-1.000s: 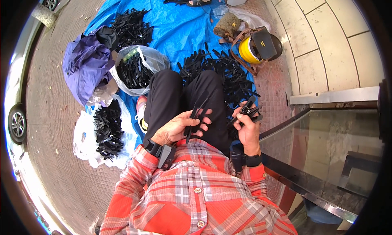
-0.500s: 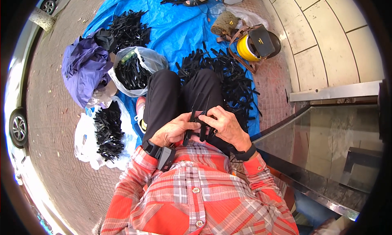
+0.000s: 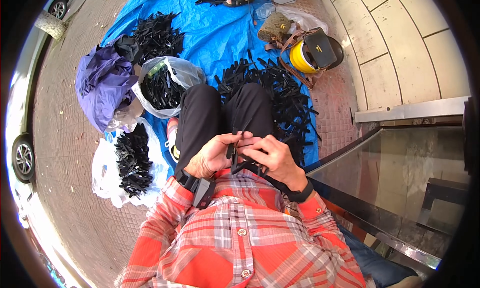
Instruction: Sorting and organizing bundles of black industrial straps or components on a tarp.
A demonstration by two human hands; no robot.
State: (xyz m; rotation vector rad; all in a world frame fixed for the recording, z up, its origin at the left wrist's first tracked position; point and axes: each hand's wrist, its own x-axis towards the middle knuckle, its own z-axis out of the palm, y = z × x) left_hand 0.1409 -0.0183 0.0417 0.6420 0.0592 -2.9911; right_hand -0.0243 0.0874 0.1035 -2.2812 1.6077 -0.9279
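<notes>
Black strips (image 3: 234,163): a few between the two hands, above the lap; many more in separate lots on the tarp and in bags.
Left hand (image 3: 220,150): clamped on strips — thumb pressed down against the fingers. Good anchor; keep it steady, palm turned up.
Right hand (image 3: 274,158): at 3 o'clock of the left, fingers curled toward the left palm. Dark lengths show just below them; can't tell if it grips those or only steadies them.
Pinch: light enough for strips to slide into line, firm enough that none fans out.
Projecting end: a narrow length sticks out toward 1 o'clock past the left fingers. Likely to snag; bring it in line before squeezing harder.
Crossed pieces: those under the right fingers lie at an angle to the left-hand ones. Free them singly; tugging the clump would probably tangle it.
Lap (image 3: 200,105): dark trousers behind dark strips, poor contrast — check ends by feel, or work over the shirt (image 3: 220,238).
Loose pile (image 3: 287,103): 1 o'clock, on the blue tarp (image 3: 215,38), strips at all angles. Picking from its edge should disturb least.
Clear bag (image 3: 192,74): 10 o'clock, beside the left knee, strips inside. Keep the left elbow off it.
White bag (image 3: 103,170): 9 o'clock, long heap of strips on it; keep sleeves clear too.
</notes>
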